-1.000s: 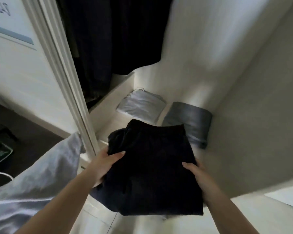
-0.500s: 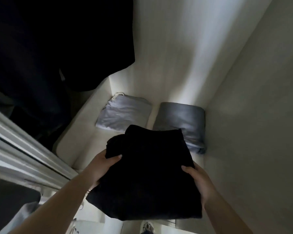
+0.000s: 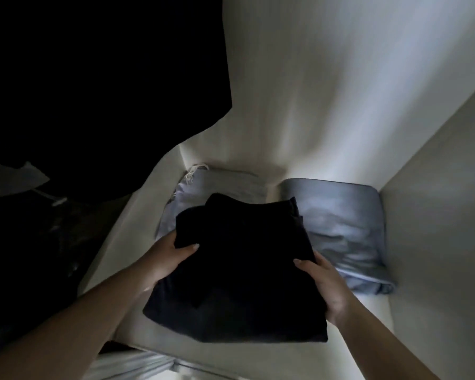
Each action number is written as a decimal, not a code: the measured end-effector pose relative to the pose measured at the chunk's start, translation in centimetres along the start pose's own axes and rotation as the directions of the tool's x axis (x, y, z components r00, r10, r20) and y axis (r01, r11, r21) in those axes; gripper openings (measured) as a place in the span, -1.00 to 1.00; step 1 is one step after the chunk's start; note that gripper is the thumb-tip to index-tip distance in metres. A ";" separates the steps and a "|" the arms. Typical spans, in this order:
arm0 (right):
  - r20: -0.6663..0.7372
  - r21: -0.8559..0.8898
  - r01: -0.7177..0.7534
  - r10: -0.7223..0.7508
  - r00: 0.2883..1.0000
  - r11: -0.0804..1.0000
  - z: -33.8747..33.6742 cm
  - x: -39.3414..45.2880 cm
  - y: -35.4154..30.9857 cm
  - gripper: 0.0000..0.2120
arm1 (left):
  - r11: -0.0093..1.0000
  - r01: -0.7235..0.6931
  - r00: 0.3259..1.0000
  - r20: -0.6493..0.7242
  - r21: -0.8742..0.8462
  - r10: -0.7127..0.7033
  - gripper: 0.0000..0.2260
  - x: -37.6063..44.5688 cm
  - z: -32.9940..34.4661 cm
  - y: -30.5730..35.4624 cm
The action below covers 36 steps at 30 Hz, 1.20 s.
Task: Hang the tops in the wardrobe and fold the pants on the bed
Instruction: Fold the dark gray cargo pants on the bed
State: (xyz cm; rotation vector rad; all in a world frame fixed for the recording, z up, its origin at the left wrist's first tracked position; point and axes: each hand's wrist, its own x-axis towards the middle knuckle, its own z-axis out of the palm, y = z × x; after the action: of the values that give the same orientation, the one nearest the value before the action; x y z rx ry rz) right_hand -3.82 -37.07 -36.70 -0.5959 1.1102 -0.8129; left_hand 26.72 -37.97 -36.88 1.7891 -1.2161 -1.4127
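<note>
Folded black pants (image 3: 242,270) are held over the white wardrobe shelf (image 3: 115,248). My left hand (image 3: 167,256) grips their left edge, thumb on top. My right hand (image 3: 324,286) grips the right edge, thumb on top too. Behind them on the shelf lie a folded light grey garment (image 3: 222,185) with a drawstring and a folded darker grey garment (image 3: 343,226). Whether the black pants touch the shelf is hidden.
Dark tops (image 3: 99,86) hang at the upper left, their hems just above the shelf. The wardrobe's back wall (image 3: 327,91) and right side wall (image 3: 436,215) close in the space. The sliding-door rail (image 3: 137,363) runs along the bottom.
I have moved the black pants forward and deeper into the wardrobe, so they now overlap the two grey folded garments. The door frame has slid out of view on the left.
</note>
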 end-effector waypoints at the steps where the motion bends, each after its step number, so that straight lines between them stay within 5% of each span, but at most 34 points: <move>1: 0.003 0.000 0.007 -0.007 1.000 1.000 0.5 1.6 -0.4 -0.73 | 0.999 -0.015 1.000 -0.005 0.028 0.015 -0.61 1.7 -0.8 0.2; 9: 0.037 0.018 0.057 -0.058 0.998 0.998 3.7 12.5 -2.9 -0.70 | 0.954 -0.077 0.983 -0.136 0.289 0.120 -0.58 12.8 -6.0 2.9; 15: -0.023 -0.106 0.054 -0.057 0.998 0.993 4.7 19.9 -0.2 -0.70 | 0.894 0.081 0.969 -0.245 0.440 0.033 -0.48 18.8 -5.9 0.5; 24: -0.167 -0.272 0.046 -0.094 0.981 0.961 2.2 19.9 5.1 -0.61 | 0.905 0.262 0.933 -0.329 0.335 -0.149 -0.38 19.1 -5.5 -5.4; 31: -0.201 -0.626 0.045 -0.217 0.955 0.778 2.0 19.3 7.5 -0.46 | 0.926 0.130 0.888 -0.457 0.355 0.051 -0.55 18.5 -5.2 -6.1; 36: -0.258 -0.681 -0.048 -0.177 0.950 0.731 2.6 19.4 7.0 -0.45 | 0.890 0.235 0.885 -0.465 0.390 -0.029 -0.52 19.4 -5.0 -6.4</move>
State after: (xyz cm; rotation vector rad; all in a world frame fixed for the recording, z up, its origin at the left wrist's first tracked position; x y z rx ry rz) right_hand 4.72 -48.75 -51.61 -1.1612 1.7095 -0.5421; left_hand 34.19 -52.97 -49.51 2.3834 -1.2306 -0.7400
